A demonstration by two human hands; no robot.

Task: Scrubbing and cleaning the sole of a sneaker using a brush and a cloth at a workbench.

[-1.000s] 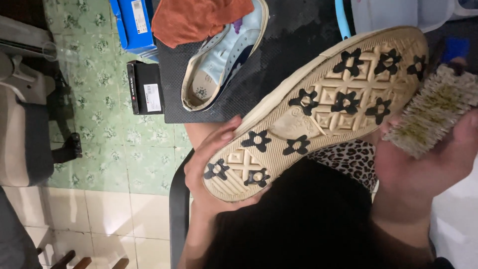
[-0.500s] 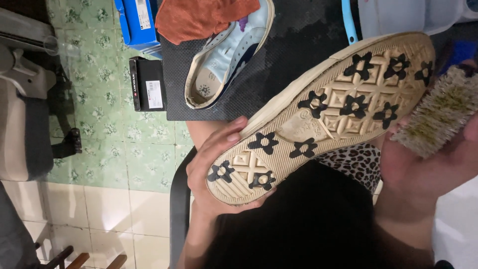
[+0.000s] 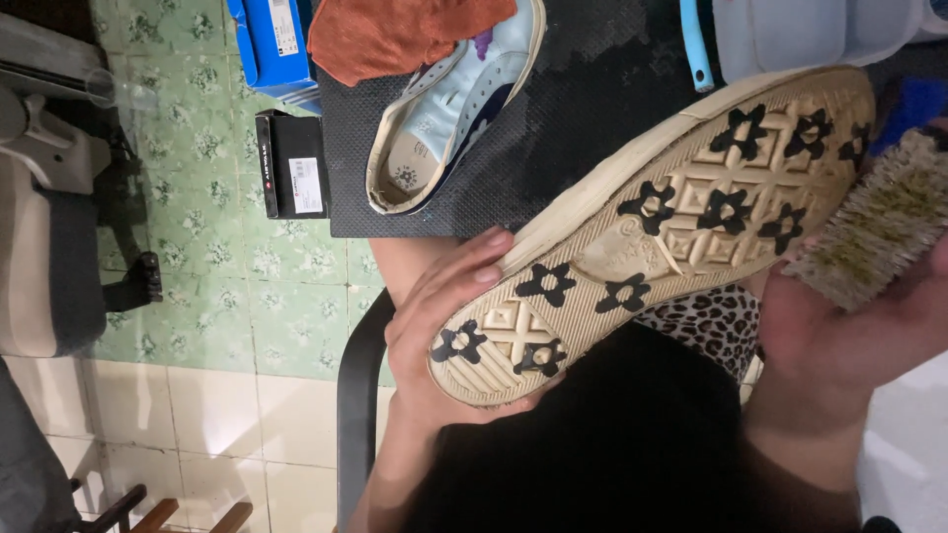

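Observation:
My left hand [image 3: 439, 316] grips the heel end of a sneaker [image 3: 652, 232] turned sole up. The sole is cream rubber with black flower shapes and a diamond tread. My right hand [image 3: 839, 326] holds a scrubbing brush [image 3: 874, 222] with pale, dirty bristles, its bristle face close to the toe end of the sole. Part of the right hand is cut off by the frame edge. A second sneaker [image 3: 449, 104], pale blue with a cream sole, lies on a black mat [image 3: 573, 109] beyond.
An orange cloth [image 3: 390, 35] lies over the second sneaker. A blue box [image 3: 267, 44] and a small black box [image 3: 291, 163] sit on the green patterned floor tiles [image 3: 197, 197]. A grey chair [image 3: 49, 227] stands left. A pale tub [image 3: 800, 35] is top right.
The sole and both hands have shifted slightly in the view; the brush sits a little lower against the toe end. My grip on both things is unchanged.

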